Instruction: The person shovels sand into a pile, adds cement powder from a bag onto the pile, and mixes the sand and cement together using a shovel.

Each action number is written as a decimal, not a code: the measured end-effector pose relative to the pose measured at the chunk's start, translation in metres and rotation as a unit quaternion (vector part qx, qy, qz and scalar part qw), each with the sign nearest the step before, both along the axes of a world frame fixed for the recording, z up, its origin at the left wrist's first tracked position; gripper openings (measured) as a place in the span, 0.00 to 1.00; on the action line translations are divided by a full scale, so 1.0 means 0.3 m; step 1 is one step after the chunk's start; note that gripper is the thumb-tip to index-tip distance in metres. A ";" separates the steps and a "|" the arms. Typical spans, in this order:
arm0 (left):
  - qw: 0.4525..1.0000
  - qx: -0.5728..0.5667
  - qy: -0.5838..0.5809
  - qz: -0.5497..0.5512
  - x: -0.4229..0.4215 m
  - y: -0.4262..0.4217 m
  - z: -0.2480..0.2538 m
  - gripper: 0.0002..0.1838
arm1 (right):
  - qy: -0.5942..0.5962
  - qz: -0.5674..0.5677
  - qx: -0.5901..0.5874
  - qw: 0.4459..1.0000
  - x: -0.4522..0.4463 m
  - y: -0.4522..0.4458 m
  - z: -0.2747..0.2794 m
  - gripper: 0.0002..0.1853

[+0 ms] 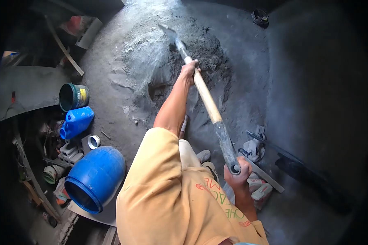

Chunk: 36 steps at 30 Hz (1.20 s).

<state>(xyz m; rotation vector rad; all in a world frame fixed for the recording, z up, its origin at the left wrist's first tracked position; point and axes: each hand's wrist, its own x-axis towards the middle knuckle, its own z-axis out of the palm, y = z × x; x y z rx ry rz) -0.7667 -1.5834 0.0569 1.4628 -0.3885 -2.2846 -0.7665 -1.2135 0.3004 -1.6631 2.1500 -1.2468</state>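
Shovel [206,96] at grey heap [208,53], toward floor's [249,53] far edge; left hand's [189,71], right hand's [238,170] fingers wrapped round handle (partly hidden).

Loose yellow-orange shirt [163,179] — red, green lettering — pale shorts [189,154].

Left hand [190,70] is gripping the shovel [207,97] toward its blade; right hand [238,168] is holding the handle end; blade [168,32] is meeting the gray powder mound [206,49].
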 end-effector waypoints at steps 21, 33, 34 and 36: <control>0.990 -0.049 0.130 0.006 -0.205 1.126 -0.013 0.16 | -0.277 -0.306 0.048 0.910 -0.219 1.578 -0.414 0.08; 0.934 0.162 -0.169 -0.270 -0.595 2.329 -0.792 0.08 | -0.483 -0.722 0.099 0.485 0.028 2.331 -0.592 0.14; 0.928 0.191 -0.137 -0.289 -0.611 2.365 -0.828 0.07 | -0.473 -0.699 0.135 0.519 0.018 2.381 -0.593 0.14; 0.918 0.267 -0.144 -0.256 -0.671 2.427 -0.954 0.07 | -0.381 -0.820 0.041 0.424 -0.132 2.124 -0.598 0.16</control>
